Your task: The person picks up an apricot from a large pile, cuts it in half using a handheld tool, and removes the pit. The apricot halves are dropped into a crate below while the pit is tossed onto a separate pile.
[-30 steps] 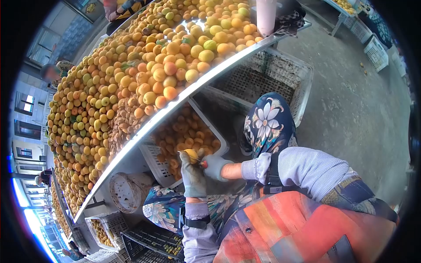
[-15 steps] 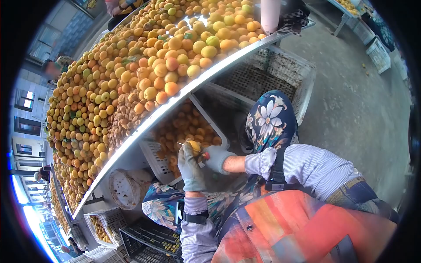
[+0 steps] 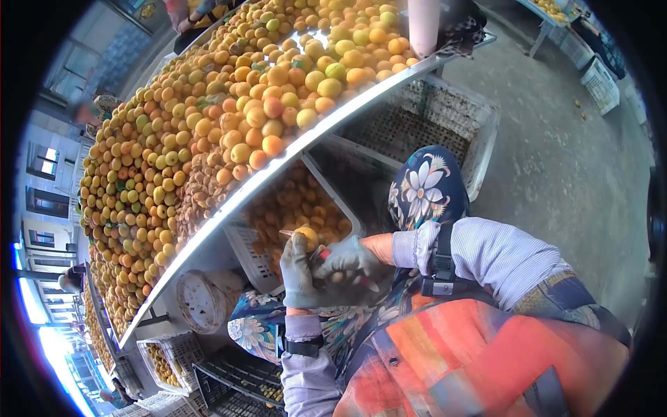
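My left hand (image 3: 299, 274), in a grey glove, is closed on an orange apricot (image 3: 306, 238) held at its fingertips. A thin pale tip sticks out at the fruit's left side. Close against it, my right hand (image 3: 347, 258), also gloved, is curled round a tool with a red part (image 3: 324, 254); its far parts are hidden or blurred. Both hands are over my lap, just in front of a white crate (image 3: 253, 257) holding many orange fruits (image 3: 295, 205). Above them slopes the metal edge of a table (image 3: 278, 161) heaped with apricots (image 3: 257, 115).
An empty-looking white crate (image 3: 479, 139) stands under the table beyond my knee. A round white bucket (image 3: 198, 299) is at the left. Crates with fruit (image 3: 163, 361) and a black crate (image 3: 236, 379) stand lower left. A co-worker's arms (image 3: 194, 15) show at the top left.
My right hand has turned over and its fingers have curled further round the tool. My left hand still holds the apricot in nearly the same place. The view has shifted slightly.
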Demonstrator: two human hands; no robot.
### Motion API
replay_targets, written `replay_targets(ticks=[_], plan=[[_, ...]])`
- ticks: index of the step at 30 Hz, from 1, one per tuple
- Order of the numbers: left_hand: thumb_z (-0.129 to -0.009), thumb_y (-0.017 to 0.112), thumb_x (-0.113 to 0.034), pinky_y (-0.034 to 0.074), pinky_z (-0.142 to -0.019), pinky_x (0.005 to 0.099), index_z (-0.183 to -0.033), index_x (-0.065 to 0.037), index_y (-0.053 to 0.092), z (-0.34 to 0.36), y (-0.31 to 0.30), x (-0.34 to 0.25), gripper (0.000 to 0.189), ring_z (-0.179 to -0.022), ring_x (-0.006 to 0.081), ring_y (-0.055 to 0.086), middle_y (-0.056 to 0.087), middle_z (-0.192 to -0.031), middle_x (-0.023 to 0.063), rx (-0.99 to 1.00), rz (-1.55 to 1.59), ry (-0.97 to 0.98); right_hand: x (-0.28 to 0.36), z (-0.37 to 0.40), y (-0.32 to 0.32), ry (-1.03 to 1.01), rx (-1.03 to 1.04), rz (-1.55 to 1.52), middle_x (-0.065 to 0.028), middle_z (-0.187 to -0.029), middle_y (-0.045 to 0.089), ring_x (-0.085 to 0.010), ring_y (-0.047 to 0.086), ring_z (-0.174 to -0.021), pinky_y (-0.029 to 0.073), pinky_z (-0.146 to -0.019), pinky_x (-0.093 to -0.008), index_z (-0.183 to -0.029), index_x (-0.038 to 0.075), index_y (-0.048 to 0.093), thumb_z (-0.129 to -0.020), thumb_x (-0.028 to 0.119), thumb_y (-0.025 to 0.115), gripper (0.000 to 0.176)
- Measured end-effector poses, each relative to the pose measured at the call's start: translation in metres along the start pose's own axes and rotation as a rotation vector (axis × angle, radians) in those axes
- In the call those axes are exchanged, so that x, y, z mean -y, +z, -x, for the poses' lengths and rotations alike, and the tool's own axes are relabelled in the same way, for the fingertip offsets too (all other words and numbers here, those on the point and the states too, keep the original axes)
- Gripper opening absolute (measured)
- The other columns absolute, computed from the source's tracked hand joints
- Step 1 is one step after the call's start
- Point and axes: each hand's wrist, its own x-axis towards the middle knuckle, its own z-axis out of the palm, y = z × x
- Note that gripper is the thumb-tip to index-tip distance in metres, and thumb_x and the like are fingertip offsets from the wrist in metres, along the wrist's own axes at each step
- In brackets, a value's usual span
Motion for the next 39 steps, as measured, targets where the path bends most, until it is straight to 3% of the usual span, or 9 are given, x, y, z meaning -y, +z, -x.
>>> replay_targets(ticks=[6, 8, 9, 13, 18, 20, 31, 37, 39], plan=[[-0.094, 0.053, -0.043, 0.052, -0.071, 0.0254, -0.117, -0.002, 0.053, 0.006, 0.009, -0.003, 0.047, -0.084, 0.0159, 0.063, 0.063, -0.101, 0.0107, 0.086, 0.189, 0.029, 0.001, 0.005, 0.002, -0.195, 0.128, 0.098, 0.0053, -0.057, 0.048, -0.0057, 0.042, -0.045, 0.033, -0.041, -0.0232, -0.081, 0.014, 0.063, -0.086, 0.029, 0.062, 0.015], [-0.093, 0.053, -0.045, 0.052, -0.072, 0.0252, -0.118, -0.003, 0.053, 0.012, 0.012, -0.01, 0.049, -0.086, 0.0156, 0.062, 0.062, -0.103, 0.0104, 0.069, 0.124, 0.078, -0.005, -0.008, 0.006, -0.39, -0.209, 0.279, 0.0024, -0.06, 0.05, -0.006, 0.043, -0.044, 0.036, -0.041, -0.0216, -0.084, 0.012, 0.063, -0.086, 0.028, 0.061, 0.016], [-0.093, 0.052, -0.046, 0.052, -0.073, 0.025, -0.12, -0.003, 0.052, 0.013, 0.011, -0.014, 0.05, -0.088, 0.0154, 0.061, 0.061, -0.105, 0.0102, 0.051, 0.058, 0.126, -0.026, -0.032, -0.009, -0.803, -0.422, 0.565, -0.0004, -0.062, 0.052, -0.0071, 0.046, -0.046, 0.04, -0.043, -0.0231, -0.094, 0.01, 0.063, -0.086, 0.029, 0.062, 0.021], [-0.093, 0.055, -0.043, 0.049, -0.084, 0.0267, -0.124, -0.003, 0.05, -0.008, -0.012, 0.008, 0.051, -0.095, 0.0144, 0.057, 0.057, -0.112, 0.009, -0.113, -0.12, 0.385, 0.017, 0.039, -0.002, -0.404, -0.451, -0.114, -0.0003, -0.068, 0.054, -0.0072, 0.05, -0.059, 0.042, -0.05, -0.0291, -0.101, 0.009, 0.06, -0.087, 0.04, 0.062, 0.034], [-0.086, 0.061, -0.051, 0.049, -0.084, 0.0328, -0.122, -0.001, 0.051, 0.017, 0.024, -0.015, 0.062, -0.097, 0.0204, 0.061, 0.061, -0.112, 0.0117, -0.117, -0.411, 0.535, 0.033, 0.021, 0.0, -0.458, -0.408, -0.324, -0.0014, -0.084, 0.056, -0.0081, 0.051, -0.063, 0.043, -0.053, -0.027, -0.096, 0.011, 0.059, -0.088, 0.045, 0.06, 0.035], [-0.081, 0.061, -0.059, 0.05, -0.081, 0.0373, -0.121, -0.001, 0.052, 0.017, 0.023, -0.013, 0.071, -0.094, 0.0289, 0.064, 0.064, -0.106, 0.0157, -0.125, -0.798, 0.848, 0.03, 0.01, 0.012, -0.57, -0.329, -0.416, -0.0004, -0.085, 0.057, -0.0083, 0.053, -0.066, 0.044, -0.058, -0.0248, -0.097, 0.011, 0.058, -0.089, 0.042, 0.059, 0.032], [-0.095, 0.039, -0.053, 0.05, -0.074, 0.0379, -0.109, -0.001, 0.054, 0.015, 0.048, -0.012, 0.055, -0.083, 0.0309, 0.064, 0.064, -0.092, 0.0185, -0.386, -0.56, 0.733, 0.042, 0.013, 0.033, -0.929, -0.653, -0.127, -0.0007, -0.063, 0.051, -0.0089, 0.048, -0.062, 0.042, -0.061, -0.0289, -0.072, 0.006, 0.056, -0.087, 0.033, 0.06, 0.03], [-0.098, 0.041, -0.035, 0.047, -0.077, 0.0316, -0.102, -0.001, 0.054, -0.008, 0.026, 0.017, 0.036, -0.086, 0.0212, 0.06, 0.061, -0.092, 0.0127, -0.36, -0.413, 0.613, 0.049, 0.005, 0.037, -0.981, -0.954, 0.226, -0.0097, -0.063, 0.055, -0.0237, 0.056, -0.062, 0.044, -0.062, -0.0354, -0.07, 0.004, 0.054, -0.085, 0.03, 0.058, 0.03], [-0.098, 0.043, -0.038, 0.046, -0.074, 0.0327, -0.095, -0.003, 0.053, -0.012, 0.029, 0.013, 0.037, -0.08, 0.0183, 0.056, 0.056, -0.085, 0.0071, -0.322, 0.063, 0.348, 0.049, 0.005, 0.036, -1.031, -0.969, 0.395, -0.0126, -0.066, 0.057, -0.0323, 0.057, -0.065, 0.045, -0.064, -0.0388, -0.069, 0.004, 0.054, -0.085, 0.027, 0.057, 0.027]])
